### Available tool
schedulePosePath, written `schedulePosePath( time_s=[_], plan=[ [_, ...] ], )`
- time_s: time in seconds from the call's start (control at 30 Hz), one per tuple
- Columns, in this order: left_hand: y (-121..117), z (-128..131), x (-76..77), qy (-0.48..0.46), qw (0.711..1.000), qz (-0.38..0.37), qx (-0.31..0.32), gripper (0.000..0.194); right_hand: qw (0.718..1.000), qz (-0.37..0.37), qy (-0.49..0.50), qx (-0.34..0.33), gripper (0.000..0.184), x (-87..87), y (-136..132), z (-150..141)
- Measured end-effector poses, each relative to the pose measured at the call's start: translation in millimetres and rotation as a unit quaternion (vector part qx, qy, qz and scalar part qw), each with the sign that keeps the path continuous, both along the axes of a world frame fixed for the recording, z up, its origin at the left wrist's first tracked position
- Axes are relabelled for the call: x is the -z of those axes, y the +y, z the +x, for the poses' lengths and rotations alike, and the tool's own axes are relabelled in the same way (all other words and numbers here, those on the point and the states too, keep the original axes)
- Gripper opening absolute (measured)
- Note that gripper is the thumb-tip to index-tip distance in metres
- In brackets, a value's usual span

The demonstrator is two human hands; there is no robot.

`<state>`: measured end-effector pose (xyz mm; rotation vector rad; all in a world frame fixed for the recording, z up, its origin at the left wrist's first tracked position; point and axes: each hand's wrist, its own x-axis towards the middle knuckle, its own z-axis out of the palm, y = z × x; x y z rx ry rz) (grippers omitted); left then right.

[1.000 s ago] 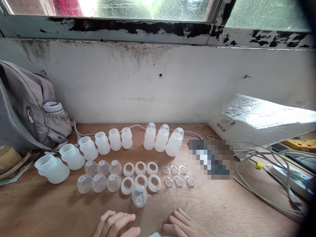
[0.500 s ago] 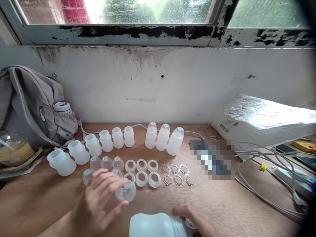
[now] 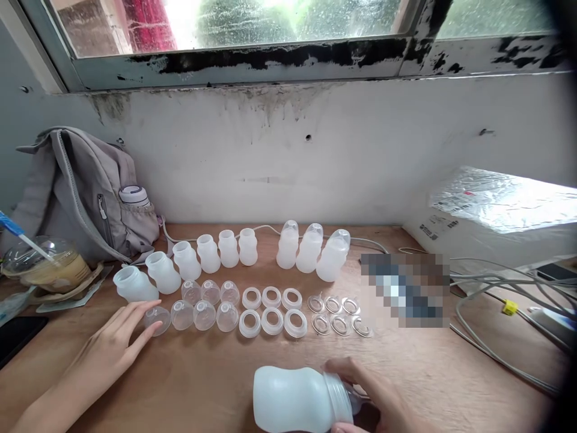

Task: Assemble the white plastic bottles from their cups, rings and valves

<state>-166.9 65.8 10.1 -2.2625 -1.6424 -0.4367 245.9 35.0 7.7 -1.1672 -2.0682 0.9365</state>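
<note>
My left hand (image 3: 106,340) reaches in from the left, thumb and fingers around a clear domed bottle cap (image 3: 158,322) at the left end of the front row of caps. My right hand (image 3: 365,391) grips a frosted baby bottle (image 3: 291,400) by its neck end. This bottle lies on its side near me, a clear teat (image 3: 356,398) showing at its neck, partly hidden by my fingers. Beyond my left hand are several other domed caps (image 3: 204,315), white screw rings (image 3: 272,321) and clear teats (image 3: 340,325), all laid out in two rows.
Several open bottles (image 3: 207,254) stand in a curved line behind the caps, with three capped bottles (image 3: 310,249) to their right. A backpack (image 3: 85,192), a drink cup (image 3: 54,264) and a phone (image 3: 20,337) are at left. Cables (image 3: 478,337) and a silvery package (image 3: 496,210) lie right.
My left hand has moved left with the clear domed cap, which now sits at the end of the front row. My right hand still holds the bottle, now more fully in view.
</note>
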Motion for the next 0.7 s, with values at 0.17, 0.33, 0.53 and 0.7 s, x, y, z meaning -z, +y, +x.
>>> schedulePosePath(
  time_s=[0.17, 0.33, 0.53, 0.7],
  plan=[
    [-5, 25, -12.5, -0.006, 0.995, 0.098, 0.029, 0.037, 0.999, -0.040, 0.003, -0.020, 0.035, -5.8, 1, -6],
    [-32, 100, -15.0, -0.068, 0.963, 0.089, 0.246, 0.044, 0.989, -0.138, 0.042, -0.041, 0.034, -7.7, 1, -23],
    [-31, 159, -2.6, -0.091, 0.943, -0.006, 0.321, 0.038, 0.978, -0.172, 0.111, -0.045, 0.032, -10.7, 0, -33],
    [-31, 161, -1.4, -0.143, 0.933, -0.118, 0.309, 0.026, 0.985, -0.144, 0.075, -0.059, 0.035, -6.3, -5, -31]
  ],
)
